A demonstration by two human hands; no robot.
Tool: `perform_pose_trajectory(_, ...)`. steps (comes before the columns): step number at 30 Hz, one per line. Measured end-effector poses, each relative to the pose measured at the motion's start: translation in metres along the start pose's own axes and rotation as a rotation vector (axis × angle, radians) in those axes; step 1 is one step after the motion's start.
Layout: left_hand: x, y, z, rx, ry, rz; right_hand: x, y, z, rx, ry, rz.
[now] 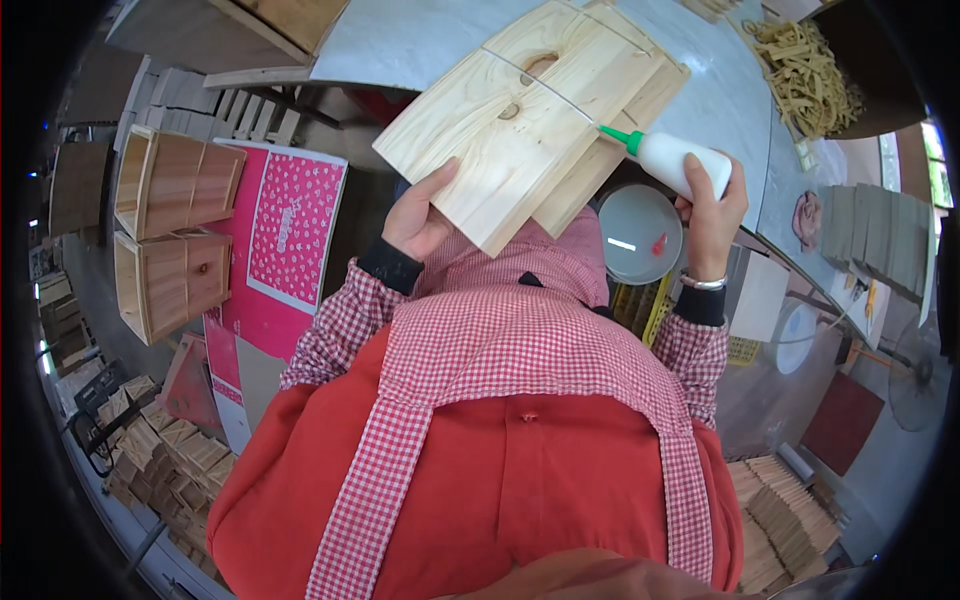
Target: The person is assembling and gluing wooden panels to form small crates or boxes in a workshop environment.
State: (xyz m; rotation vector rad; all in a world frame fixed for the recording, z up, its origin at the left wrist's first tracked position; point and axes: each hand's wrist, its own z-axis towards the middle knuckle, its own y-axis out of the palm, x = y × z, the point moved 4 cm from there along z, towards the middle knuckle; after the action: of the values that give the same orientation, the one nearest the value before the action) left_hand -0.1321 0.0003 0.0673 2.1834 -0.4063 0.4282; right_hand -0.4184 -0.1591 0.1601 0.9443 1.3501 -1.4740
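My left hand (pixel 422 217) grips the near left corner of a pale wooden panel (pixel 465 125), thumb on top and fingers underneath. The panel has dark knots and a thin straight groove across its face. Other boards (pixel 590 180) show beneath its right side, against the table edge. In my right hand (pixel 715 208) is a white squeeze bottle (pixel 682 162) with a green nozzle, tilted to the left. The nozzle tip is at the right end of the groove; whether it touches the wood I cannot tell.
A grey-white table (pixel 400 50) lies ahead. A round bowl (pixel 641 235) with a small red thing sits below the bottle. Two wooden boxes (pixel 185 285) stand left by a pink patterned sheet (pixel 295 230). Wood strips (pixel 800 75) are heaped far right, near a fan (pixel 915 375).
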Motion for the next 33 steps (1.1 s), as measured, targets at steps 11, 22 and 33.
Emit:
perform_pose_trajectory(11, 0.008, 0.013, -0.003, -0.113, 0.006, -0.006, 0.023, -0.018, 0.063, 0.378, 0.036, 0.489)
perform_pose_trajectory(22, 0.008, 0.010, -0.001, -0.109, -0.006, 0.029, 0.039, -0.018, 0.095, 0.406, 0.095, 0.294)
perform_pose_trajectory(33, 0.016, 0.026, 0.003, -0.172, 0.055, 0.021, 0.008, -0.007, 0.052, 0.235, -0.008, 0.388)
